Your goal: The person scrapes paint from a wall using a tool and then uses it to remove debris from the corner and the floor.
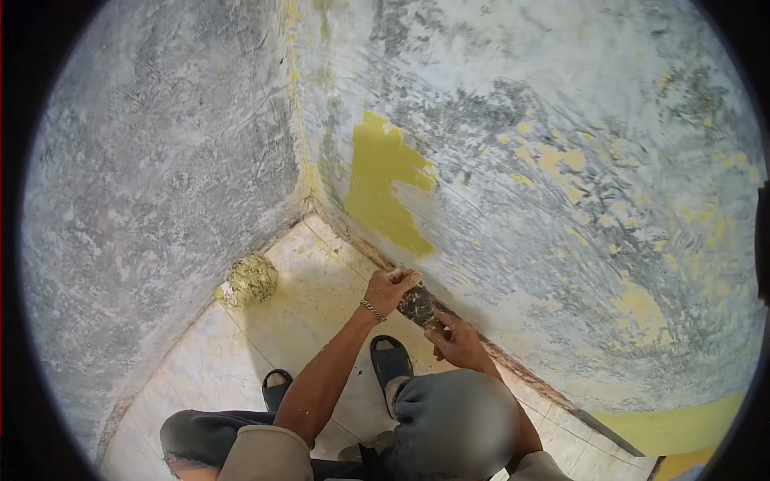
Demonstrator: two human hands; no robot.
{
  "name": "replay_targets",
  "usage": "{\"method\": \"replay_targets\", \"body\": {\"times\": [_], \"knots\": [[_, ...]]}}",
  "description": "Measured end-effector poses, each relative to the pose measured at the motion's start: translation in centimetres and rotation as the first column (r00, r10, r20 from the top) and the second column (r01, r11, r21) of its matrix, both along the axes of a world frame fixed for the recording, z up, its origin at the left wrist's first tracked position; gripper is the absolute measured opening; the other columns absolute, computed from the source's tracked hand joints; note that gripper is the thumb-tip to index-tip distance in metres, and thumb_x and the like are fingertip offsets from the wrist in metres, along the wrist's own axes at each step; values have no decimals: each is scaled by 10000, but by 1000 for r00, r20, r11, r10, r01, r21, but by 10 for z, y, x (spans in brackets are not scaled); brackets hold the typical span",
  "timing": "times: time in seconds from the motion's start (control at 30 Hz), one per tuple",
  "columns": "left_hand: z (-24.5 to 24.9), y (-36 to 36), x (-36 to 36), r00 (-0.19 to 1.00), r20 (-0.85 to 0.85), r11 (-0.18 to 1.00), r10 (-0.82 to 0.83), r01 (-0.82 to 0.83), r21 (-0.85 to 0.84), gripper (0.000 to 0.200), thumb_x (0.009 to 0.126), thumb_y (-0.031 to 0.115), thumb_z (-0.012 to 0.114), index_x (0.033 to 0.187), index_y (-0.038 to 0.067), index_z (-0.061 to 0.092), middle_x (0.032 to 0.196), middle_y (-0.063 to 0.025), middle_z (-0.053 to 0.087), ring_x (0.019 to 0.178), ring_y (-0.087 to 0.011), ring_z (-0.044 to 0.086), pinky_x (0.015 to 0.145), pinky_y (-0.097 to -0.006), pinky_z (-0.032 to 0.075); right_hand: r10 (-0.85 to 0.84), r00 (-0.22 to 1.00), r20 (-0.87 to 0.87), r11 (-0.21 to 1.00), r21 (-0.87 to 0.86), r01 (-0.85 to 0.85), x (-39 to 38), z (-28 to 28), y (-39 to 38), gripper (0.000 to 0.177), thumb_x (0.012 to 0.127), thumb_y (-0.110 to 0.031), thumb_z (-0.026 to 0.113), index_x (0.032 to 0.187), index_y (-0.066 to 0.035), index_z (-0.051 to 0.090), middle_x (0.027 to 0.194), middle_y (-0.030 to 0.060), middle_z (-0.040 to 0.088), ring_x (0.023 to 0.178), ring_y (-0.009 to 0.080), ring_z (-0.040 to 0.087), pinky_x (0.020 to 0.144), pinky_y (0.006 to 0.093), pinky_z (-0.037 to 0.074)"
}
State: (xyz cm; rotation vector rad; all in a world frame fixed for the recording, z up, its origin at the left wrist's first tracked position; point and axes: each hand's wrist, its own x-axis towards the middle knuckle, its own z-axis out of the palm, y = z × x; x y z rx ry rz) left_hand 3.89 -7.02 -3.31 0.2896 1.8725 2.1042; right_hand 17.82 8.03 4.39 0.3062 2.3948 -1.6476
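Observation:
A scraper (416,306) with a wide, dark blade caked in pale residue lies between my two hands, low beside the foot of the right wall. My right hand (459,340) is closed around its handle end. At the far end of the blade, my left hand (392,289) has its fingers curled and closed against the edge; the fingertips are partly hidden. Pale dust covers the left fingers, and a bracelet (371,309) circles that wrist. Closest on the wall is a bare olive-yellow patch (388,188) with ragged edges.
Two rough grey-white walls meet in a corner (309,192). A mound of crumbly pale-yellow material (249,281) sits on the tiled floor (321,272) by the left wall. My sandalled feet (391,362) and bent knees are below my arms. Smaller yellow patches (642,309) dot the right wall.

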Motion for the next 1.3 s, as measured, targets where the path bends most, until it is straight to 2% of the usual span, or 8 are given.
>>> {"method": "replay_targets", "body": {"times": [0.23, 0.3, 0.33, 0.43, 0.53, 0.7, 0.83, 1.3], "knots": [[1, -44, -6, 976, 216, 999, -14, 23, -37, 247, 817, 208, 686, 805, -38, 667, 649, -63, 628, 518, -115, 540, 493, -302, 448, -216, 974, -70, 976, -43, 213, 4, -15, 15, 233, 850, -147, 622, 996, 33, 593, 592, 53, 535, 509, 114, 526, 462, 280, 438], [-62, -97, -36, 910, -381, 830, 166, -338, -444, 213, 792, 185, 681, 748, -23, 665, 637, -101, 635, 447, -173, 542, 460, -339, 451, -58, 944, -326, 962, 234, 140, 10, -34, 33, 110, 842, -101, 600, 801, -2, 579, 625, 48, 531, 594, 109, 562, 505, 269, 450], [-85, -130, -58, 936, -320, 576, 150, -345, -741, 222, 770, 222, 671, 704, 10, 666, 662, -138, 640, 484, -251, 575, 500, -370, 469, -63, 944, -324, 962, 233, 144, 15, -37, 36, 110, 842, -101, 600, 801, -2, 579, 625, 48, 531, 594, 109, 562, 505, 269, 450], [-156, -229, -89, 726, -677, 297, -124, -624, -723, 220, 787, 231, 611, 854, 23, 627, 922, -225, 633, 781, -385, 624, 700, -446, 507, 137, 943, -304, 861, 508, 39, 33, -40, 36, 113, 840, -81, 589, 917, -2, 567, 690, 58, 555, 628, 119, 571, 506, 268, 451], [-130, -240, -94, 918, -368, 233, 149, -394, -889, 235, 768, 218, 622, 898, 22, 612, 1034, -241, 595, 858, -402, 609, 747, -436, 505, -186, 979, -83, 982, -55, 182, 33, -33, 17, 302, 837, -81, 595, 1115, -12, 500, 756, 80, 563, 625, 151, 567, 508, 289, 462], [-102, -138, -71, 757, -634, 578, 160, -592, -561, 107, 759, 128, 600, 752, 22, 607, 655, -199, 574, 635, -364, 592, 625, -433, 485, -225, 959, 173, 959, -134, 249, 9, -22, -7, 507, 843, -65, 576, 1315, -35, 395, 827, 81, 565, 565, 148, 533, 509, 286, 481], [-24, -4, 6, 859, -499, 937, 112, -258, -235, 223, 770, 181, 671, 932, 30, 650, 864, -161, 636, 789, -313, 621, 704, -371, 501, -257, 960, 115, 943, -187, 275, -13, -33, -5, 442, 861, -103, 564, 1285, -47, 450, 784, 62, 557, 498, 119, 483, 448, 261, 422], [-23, 61, 20, 868, -398, 899, 296, -395, -192, 259, 786, 48, 641, 999, -75, 561, 969, -180, 568, 827, -263, 620, 691, -309, 508, -405, 874, 268, 800, -358, 480, -58, -49, -13, 262, 970, -225, 431, 1067, -72, 620, 514, -17, 452, 350, 66, 343, 312, 228, 238]]}}
